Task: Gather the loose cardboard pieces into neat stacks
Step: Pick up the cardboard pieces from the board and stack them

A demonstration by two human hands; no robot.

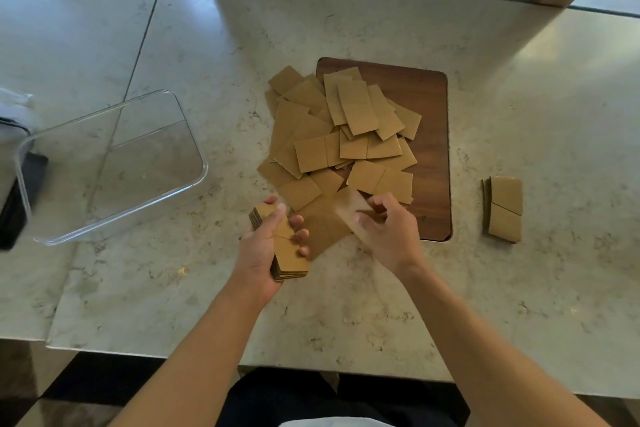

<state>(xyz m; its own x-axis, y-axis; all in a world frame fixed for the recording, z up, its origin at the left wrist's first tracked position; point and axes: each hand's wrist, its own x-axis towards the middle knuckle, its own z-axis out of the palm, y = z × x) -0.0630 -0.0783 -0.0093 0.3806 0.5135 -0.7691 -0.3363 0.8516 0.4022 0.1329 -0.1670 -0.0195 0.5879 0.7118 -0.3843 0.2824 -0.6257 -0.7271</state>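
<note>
Right hand (384,229): grip is curled round one cardboard piece (349,210), thumb and fingers pinching its near end. The piece is motion-blurred; its exact edges are hard to make out.

Left hand (268,246): grip is clamped on a stack (289,253), thumb over the top, fingertips wrapped along the right edge. The stack is held just above the surface (173,288), long axis running away from the person and tilted slightly left. Its top layer shows a seam, so probably two pieces lying end to end.

Key relation: the stack lies directly left of the right grip, near but not touching. The blurred piece's long axis runs diagonally and would need a turn to match the stack's axis. Judgement: next step is laying this piece onto the held stack.

Beyond both grips: the loose pile (341,135), spread half on a wooden board (433,149), half off its left edge. Many pieces overlap, so no count is possible.

Well right of the right grip: a finished stack (504,210). Left of the left grip: a clear tub (114,167).
</note>
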